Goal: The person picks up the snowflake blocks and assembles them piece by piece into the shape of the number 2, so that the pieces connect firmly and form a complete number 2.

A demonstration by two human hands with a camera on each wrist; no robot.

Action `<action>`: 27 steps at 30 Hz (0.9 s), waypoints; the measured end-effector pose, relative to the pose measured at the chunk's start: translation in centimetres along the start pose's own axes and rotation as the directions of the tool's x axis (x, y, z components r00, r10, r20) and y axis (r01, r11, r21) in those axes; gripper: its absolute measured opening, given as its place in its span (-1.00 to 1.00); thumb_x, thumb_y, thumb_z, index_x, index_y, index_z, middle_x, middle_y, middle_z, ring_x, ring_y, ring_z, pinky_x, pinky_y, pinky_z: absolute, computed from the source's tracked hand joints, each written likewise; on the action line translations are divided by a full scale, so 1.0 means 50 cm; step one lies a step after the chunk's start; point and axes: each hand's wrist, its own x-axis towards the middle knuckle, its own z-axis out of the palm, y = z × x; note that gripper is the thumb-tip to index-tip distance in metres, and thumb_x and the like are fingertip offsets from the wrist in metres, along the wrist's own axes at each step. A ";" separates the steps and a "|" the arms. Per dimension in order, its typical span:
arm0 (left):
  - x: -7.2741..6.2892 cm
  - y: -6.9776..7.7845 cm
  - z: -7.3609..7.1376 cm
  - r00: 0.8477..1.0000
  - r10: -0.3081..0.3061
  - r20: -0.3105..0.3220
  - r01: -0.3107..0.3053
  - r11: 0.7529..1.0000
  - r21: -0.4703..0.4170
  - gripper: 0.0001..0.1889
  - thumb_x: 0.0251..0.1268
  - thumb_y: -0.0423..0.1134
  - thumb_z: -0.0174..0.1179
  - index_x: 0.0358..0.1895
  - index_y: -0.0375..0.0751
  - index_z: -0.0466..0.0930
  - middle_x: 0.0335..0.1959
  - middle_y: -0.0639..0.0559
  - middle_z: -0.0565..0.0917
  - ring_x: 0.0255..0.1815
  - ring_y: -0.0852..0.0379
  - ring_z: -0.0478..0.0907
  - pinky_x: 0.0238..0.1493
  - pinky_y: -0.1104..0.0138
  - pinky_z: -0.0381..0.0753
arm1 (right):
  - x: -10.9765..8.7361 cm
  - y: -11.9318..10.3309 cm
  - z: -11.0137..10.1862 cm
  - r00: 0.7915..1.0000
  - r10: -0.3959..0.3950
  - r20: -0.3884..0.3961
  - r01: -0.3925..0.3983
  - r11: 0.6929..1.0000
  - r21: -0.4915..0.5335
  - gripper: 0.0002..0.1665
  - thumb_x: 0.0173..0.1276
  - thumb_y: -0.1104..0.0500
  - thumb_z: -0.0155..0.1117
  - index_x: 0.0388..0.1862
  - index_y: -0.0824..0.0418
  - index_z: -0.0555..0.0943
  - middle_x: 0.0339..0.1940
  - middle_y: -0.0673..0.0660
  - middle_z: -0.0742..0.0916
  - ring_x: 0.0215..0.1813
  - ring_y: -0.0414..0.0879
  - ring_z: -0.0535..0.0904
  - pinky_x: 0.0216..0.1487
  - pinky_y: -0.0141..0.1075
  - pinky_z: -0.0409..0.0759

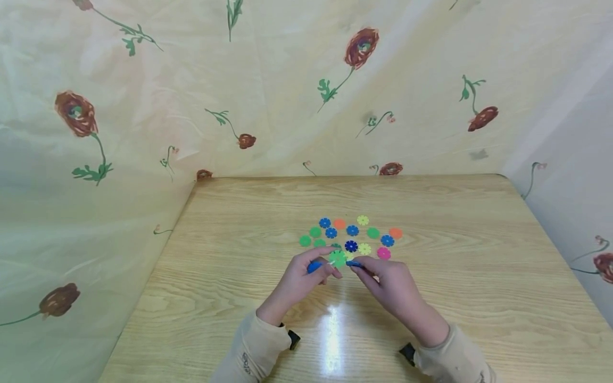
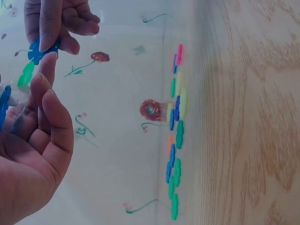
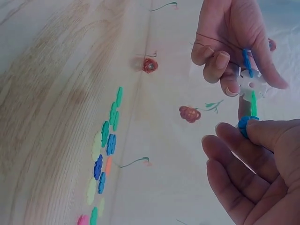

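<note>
My left hand holds a small joined group of notched plastic discs. In it are a blue disc near the palm, a white disc between thumb and fingers, and a green disc standing out toward the right. Opposite, my right hand pinches another blue disc between thumb and index finger. That disc meets the green one's edge; how far their notches are pushed together I cannot tell. The right hand's other fingers are loosely bent, touching nothing.
Several loose discs lie flat on the wooden table just beyond the hands, among them a pink disc, an orange disc and a dark blue disc. A flower-patterned cloth hangs behind the table and at both sides.
</note>
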 end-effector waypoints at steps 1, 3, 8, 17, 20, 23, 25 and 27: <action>0.000 0.000 0.000 1.000 0.001 0.002 -0.001 1.000 -0.003 -0.49 0.62 -0.15 0.08 0.43 -0.42 0.40 -0.17 -0.45 0.76 -0.34 0.21 0.61 -0.22 0.32 0.67 | 0.000 0.000 0.001 1.000 -0.016 -0.011 0.016 1.000 -0.025 -0.83 0.24 0.35 0.51 -0.20 0.17 0.80 -0.35 0.04 0.86 -0.43 -0.27 0.71 -0.40 -0.43 0.66; -0.001 0.000 0.000 1.000 -0.010 0.007 0.010 1.000 -0.007 -0.48 0.62 -0.12 0.09 0.45 -0.38 0.41 -0.16 -0.44 0.77 -0.33 0.27 0.62 -0.21 0.28 0.68 | 0.001 -0.001 0.004 0.998 -0.050 -0.027 0.048 0.996 -0.070 -0.82 0.20 0.35 0.54 -0.23 0.16 0.79 -0.39 0.03 0.85 -0.48 -0.29 0.67 -0.43 -0.43 0.64; -0.002 0.003 0.001 1.000 -0.018 0.016 0.018 1.000 0.020 -0.47 0.60 -0.06 0.11 0.47 -0.27 0.43 -0.16 -0.37 0.79 -0.37 0.30 0.57 -0.24 0.21 0.68 | 0.002 -0.003 0.009 0.991 -0.126 -0.051 0.117 0.981 -0.154 -0.81 0.14 0.34 0.58 -0.28 0.15 0.76 -0.52 -0.02 0.79 -0.59 -0.35 0.51 -0.53 -0.47 0.52; 0.003 0.008 0.009 0.999 0.009 0.031 -0.015 0.979 0.202 -0.55 0.62 -0.19 0.06 0.45 -0.24 0.48 -0.24 -0.18 0.83 -0.52 0.05 0.50 -0.46 0.49 0.45 | -0.005 -0.004 0.023 0.978 -0.196 -0.073 0.177 0.962 -0.209 -0.75 0.07 0.39 0.55 -0.27 0.22 0.71 -0.73 -0.09 0.55 -0.64 -0.41 0.23 -0.61 -0.52 0.33; 0.002 0.006 0.010 0.999 -0.012 0.042 0.002 0.975 0.224 -0.53 0.62 -0.18 0.06 0.46 -0.24 0.46 -0.22 -0.15 0.84 -0.48 -0.16 0.55 -0.46 0.51 0.45 | -0.009 -0.005 0.027 0.978 -0.197 -0.076 0.175 0.958 -0.225 -0.74 0.05 0.40 0.55 -0.28 0.24 0.70 -0.75 -0.10 0.52 -0.65 -0.41 0.20 -0.62 -0.53 0.30; 0.002 0.006 0.011 0.998 -0.025 0.050 0.012 0.972 0.235 -0.52 0.62 -0.15 0.05 0.47 -0.23 0.45 -0.22 -0.16 0.84 -0.45 -0.28 0.57 -0.48 0.51 0.43 | -0.012 -0.006 0.030 0.979 -0.191 -0.072 0.170 0.957 -0.235 -0.75 0.05 0.40 0.55 -0.28 0.25 0.70 -0.77 -0.09 0.51 -0.66 -0.40 0.19 -0.62 -0.53 0.30; 0.002 0.006 0.012 0.998 -0.029 0.055 0.015 0.971 0.240 -0.52 0.62 -0.15 0.05 0.48 -0.23 0.44 -0.23 -0.17 0.84 -0.45 -0.29 0.59 -0.50 0.52 0.42 | -0.013 -0.008 0.032 0.980 -0.186 -0.071 0.164 0.957 -0.241 -0.76 0.06 0.40 0.55 -0.28 0.25 0.70 -0.77 -0.09 0.50 -0.66 -0.39 0.19 -0.63 -0.53 0.30; 0.001 0.006 0.013 0.998 -0.035 0.058 0.020 0.970 0.244 -0.51 0.62 -0.15 0.06 0.49 -0.24 0.42 -0.22 -0.20 0.84 -0.46 -0.29 0.59 -0.52 0.53 0.39 | -0.014 -0.010 0.033 0.982 -0.178 -0.066 0.157 0.957 -0.244 -0.77 0.08 0.40 0.55 -0.29 0.25 0.71 -0.78 -0.11 0.49 -0.66 -0.40 0.18 -0.62 -0.54 0.28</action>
